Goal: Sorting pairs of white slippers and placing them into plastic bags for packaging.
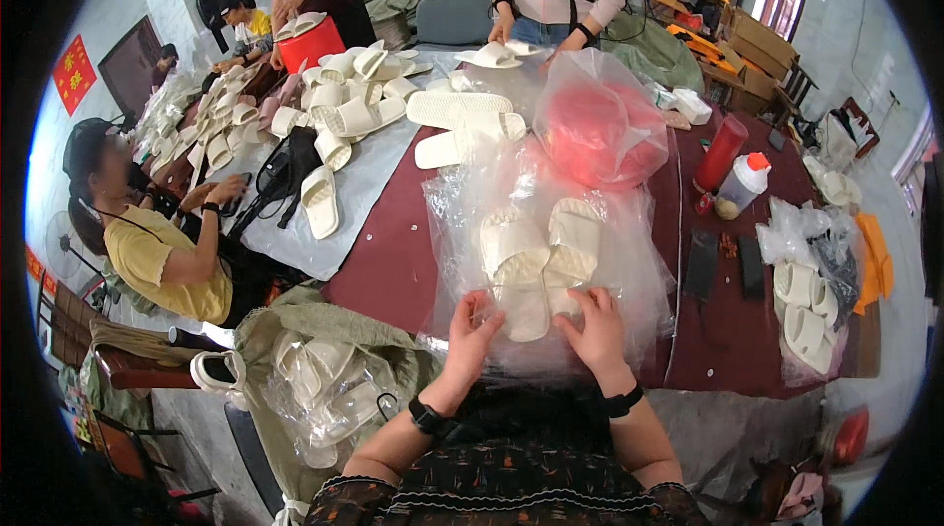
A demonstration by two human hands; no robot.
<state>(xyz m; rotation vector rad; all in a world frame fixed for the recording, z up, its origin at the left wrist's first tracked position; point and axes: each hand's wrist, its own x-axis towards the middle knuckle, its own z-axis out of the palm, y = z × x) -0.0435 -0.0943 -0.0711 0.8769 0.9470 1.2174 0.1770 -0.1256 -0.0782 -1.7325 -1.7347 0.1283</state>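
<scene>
A pair of cream slide slippers (513, 249) lies in front of me on a stack of clear plastic bags (629, 300), toes away from me. The film seems to cover part of them, but I cannot tell how far in they are. My left hand (474, 334) is closed with thumb and fingers pinching the film beside the left slipper's heel. At the right slipper's heel, my right hand (594, 331) pinches the film the same way. Both wrists wear dark bands. More cream slippers (457, 111) lie just beyond the bags.
A red bucket (602, 138) wrapped in clear plastic stands beyond the bags on the dark red table (379, 265). Heaped slippers (344, 93) cover the left. A white bottle (742, 184) stands right. An open sack (324, 369) holds bagged slippers. Several co-workers surround the table.
</scene>
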